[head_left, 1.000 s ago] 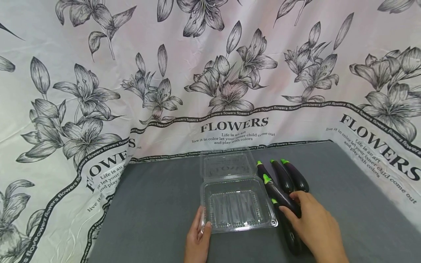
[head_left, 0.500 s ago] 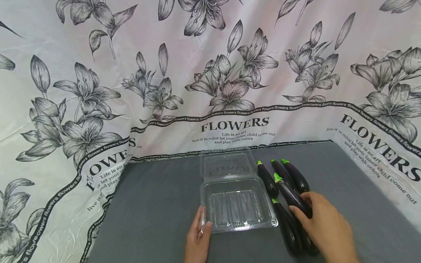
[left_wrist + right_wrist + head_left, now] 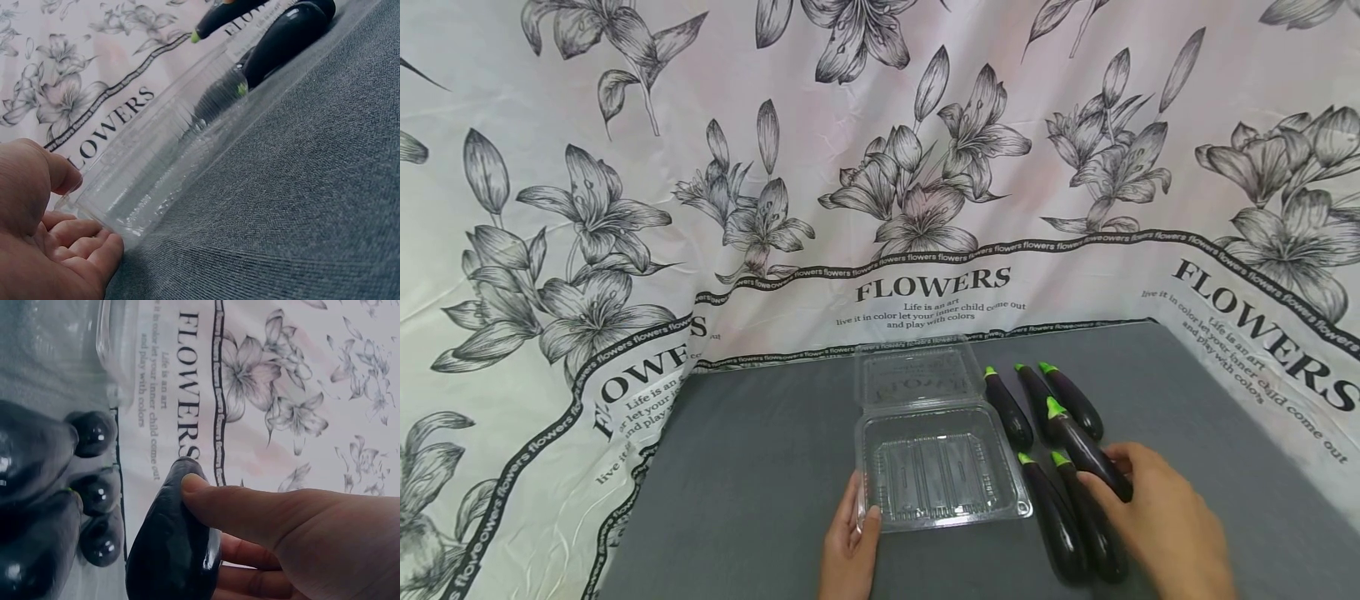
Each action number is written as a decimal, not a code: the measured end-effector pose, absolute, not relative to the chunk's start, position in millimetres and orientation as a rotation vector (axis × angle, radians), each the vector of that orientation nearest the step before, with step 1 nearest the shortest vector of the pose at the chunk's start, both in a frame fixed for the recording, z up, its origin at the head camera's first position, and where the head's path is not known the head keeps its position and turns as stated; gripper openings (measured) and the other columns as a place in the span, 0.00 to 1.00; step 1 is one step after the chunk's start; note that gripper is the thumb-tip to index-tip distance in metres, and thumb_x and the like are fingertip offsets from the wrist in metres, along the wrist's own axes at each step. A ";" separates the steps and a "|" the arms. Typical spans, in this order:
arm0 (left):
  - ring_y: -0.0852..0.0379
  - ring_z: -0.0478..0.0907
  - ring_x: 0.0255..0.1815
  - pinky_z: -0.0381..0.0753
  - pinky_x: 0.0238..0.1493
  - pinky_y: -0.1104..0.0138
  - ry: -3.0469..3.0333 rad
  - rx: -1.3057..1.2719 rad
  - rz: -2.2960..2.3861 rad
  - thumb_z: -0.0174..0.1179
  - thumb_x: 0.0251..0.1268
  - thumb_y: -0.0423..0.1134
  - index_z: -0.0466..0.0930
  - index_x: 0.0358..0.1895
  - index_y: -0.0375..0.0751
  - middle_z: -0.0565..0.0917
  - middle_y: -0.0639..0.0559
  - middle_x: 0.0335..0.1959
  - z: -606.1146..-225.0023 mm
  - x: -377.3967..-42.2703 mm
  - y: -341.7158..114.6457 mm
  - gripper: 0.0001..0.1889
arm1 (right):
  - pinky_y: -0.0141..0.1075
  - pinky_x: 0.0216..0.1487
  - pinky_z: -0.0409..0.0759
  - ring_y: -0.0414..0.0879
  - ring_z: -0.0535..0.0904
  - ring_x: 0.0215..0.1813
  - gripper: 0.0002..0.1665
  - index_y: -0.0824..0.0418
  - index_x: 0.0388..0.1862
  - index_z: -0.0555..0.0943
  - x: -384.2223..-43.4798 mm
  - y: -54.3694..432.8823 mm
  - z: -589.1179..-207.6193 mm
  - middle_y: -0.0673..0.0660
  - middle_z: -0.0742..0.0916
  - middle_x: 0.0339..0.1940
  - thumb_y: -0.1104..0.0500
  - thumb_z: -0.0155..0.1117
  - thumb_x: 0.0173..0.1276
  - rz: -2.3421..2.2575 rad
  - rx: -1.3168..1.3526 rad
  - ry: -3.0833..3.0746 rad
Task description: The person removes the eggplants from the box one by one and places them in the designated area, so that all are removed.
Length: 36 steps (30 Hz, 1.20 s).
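Observation:
My right hand [image 3: 1165, 517] grips a dark purple eggplant [image 3: 1086, 442] with a green stem end, thumb on one side and fingers on the other. In the right wrist view that eggplant [image 3: 175, 544] hangs above the table level, its stem end pointing away. My left hand [image 3: 850, 542] holds the near left corner of a clear plastic clamshell container [image 3: 940, 521], thumb over the rim and fingers at the outer wall. The container's lid [image 3: 917, 375] is folded back, and nothing lies in its tray. Two eggplants [image 3: 1052, 525] lie close to the right hand, beside the container.
Behind them, three more eggplants [image 3: 1009, 412] lie right of the lid, stems toward the back. A grey cloth [image 3: 760, 467] covers the table. A white flower-printed curtain [image 3: 925, 208] rises along the back and both sides.
My right hand has carried the eggplant to the right, away from the container, uncovering the eggplants beneath. The left hand and container have stayed in place.

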<state>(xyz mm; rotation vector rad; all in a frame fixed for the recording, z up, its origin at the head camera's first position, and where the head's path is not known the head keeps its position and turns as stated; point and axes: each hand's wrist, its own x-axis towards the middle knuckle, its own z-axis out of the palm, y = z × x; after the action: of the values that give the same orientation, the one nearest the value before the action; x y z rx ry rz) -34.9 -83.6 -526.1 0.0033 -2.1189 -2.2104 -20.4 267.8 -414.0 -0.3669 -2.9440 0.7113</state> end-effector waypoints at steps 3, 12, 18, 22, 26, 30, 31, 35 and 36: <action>0.42 0.60 0.79 0.69 0.65 0.81 -2.117 0.014 -2.220 0.59 0.81 0.33 0.56 0.83 0.30 0.64 0.31 0.80 -525.6 -35.0 -83.4 0.34 | 0.53 0.34 0.79 0.57 0.85 0.44 0.45 0.61 0.62 0.79 -20.8 273.2 -413.0 0.62 0.88 0.52 0.26 0.69 0.67 0.733 -0.419 -2.982; 0.42 0.61 0.78 0.69 0.64 0.81 -2.124 0.037 -2.217 0.59 0.81 0.33 0.57 0.83 0.31 0.64 0.31 0.80 -525.1 -35.0 -82.8 0.34 | 0.50 0.32 0.78 0.51 0.83 0.39 0.49 0.66 0.61 0.78 -21.6 285.0 -415.9 0.62 0.87 0.48 0.25 0.69 0.66 0.766 -0.521 -3.062; 0.43 0.60 0.79 0.68 0.65 0.81 -2.153 0.020 -2.185 0.59 0.81 0.34 0.57 0.83 0.31 0.65 0.32 0.80 -525.0 -34.5 -83.1 0.34 | 0.52 0.33 0.78 0.53 0.83 0.40 0.48 0.66 0.60 0.79 -18.3 292.0 -418.0 0.61 0.88 0.46 0.25 0.69 0.66 0.749 -0.516 -3.046; 0.43 0.61 0.79 0.69 0.65 0.81 -2.168 0.017 -2.178 0.59 0.82 0.35 0.57 0.83 0.32 0.65 0.33 0.80 -524.4 -33.7 -83.2 0.34 | 0.51 0.32 0.78 0.52 0.83 0.38 0.47 0.67 0.58 0.79 -17.9 295.0 -419.2 0.62 0.88 0.45 0.26 0.70 0.66 0.738 -0.542 -3.046; 0.43 0.62 0.78 0.69 0.63 0.81 -2.183 0.028 -2.173 0.59 0.82 0.36 0.57 0.83 0.33 0.64 0.33 0.81 -523.3 -33.2 -83.2 0.34 | 0.51 0.31 0.79 0.52 0.83 0.38 0.46 0.67 0.58 0.79 -15.7 299.7 -421.3 0.62 0.88 0.45 0.26 0.70 0.66 0.739 -0.542 -3.052; 0.43 0.61 0.79 0.69 0.64 0.81 -2.186 0.036 -2.176 0.59 0.82 0.36 0.58 0.83 0.33 0.64 0.33 0.81 -523.1 -32.9 -82.7 0.34 | 0.50 0.31 0.77 0.52 0.81 0.37 0.45 0.67 0.57 0.79 -13.0 305.2 -425.2 0.61 0.87 0.44 0.27 0.70 0.67 0.735 -0.530 -3.065; 0.43 0.61 0.79 0.68 0.64 0.81 -2.184 0.037 -2.178 0.59 0.82 0.36 0.58 0.83 0.33 0.64 0.33 0.81 -523.2 -32.9 -82.6 0.34 | 0.50 0.30 0.77 0.51 0.81 0.37 0.45 0.67 0.57 0.79 -12.4 306.6 -426.4 0.61 0.87 0.44 0.27 0.70 0.67 0.732 -0.527 -3.071; 0.44 0.61 0.79 0.68 0.64 0.82 -2.180 0.034 -2.175 0.59 0.82 0.36 0.58 0.83 0.33 0.65 0.34 0.81 -523.9 -33.0 -82.4 0.33 | 0.50 0.30 0.77 0.53 0.81 0.37 0.47 0.69 0.58 0.78 -10.9 311.7 -430.6 0.63 0.86 0.43 0.27 0.70 0.67 0.733 -0.540 -3.106; 0.44 0.61 0.79 0.68 0.64 0.82 -2.179 0.032 -2.173 0.59 0.82 0.36 0.58 0.83 0.33 0.65 0.34 0.80 -524.0 -32.9 -82.3 0.33 | 0.50 0.30 0.77 0.53 0.81 0.37 0.48 0.70 0.58 0.78 -10.6 312.8 -431.5 0.63 0.86 0.42 0.27 0.70 0.67 0.735 -0.541 -3.116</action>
<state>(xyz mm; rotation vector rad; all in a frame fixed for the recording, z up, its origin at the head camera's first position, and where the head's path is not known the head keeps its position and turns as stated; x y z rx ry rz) -32.9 -82.3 -524.0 0.0318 -2.1793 -2.1730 -10.6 312.8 -431.5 -0.5413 -3.1157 0.7355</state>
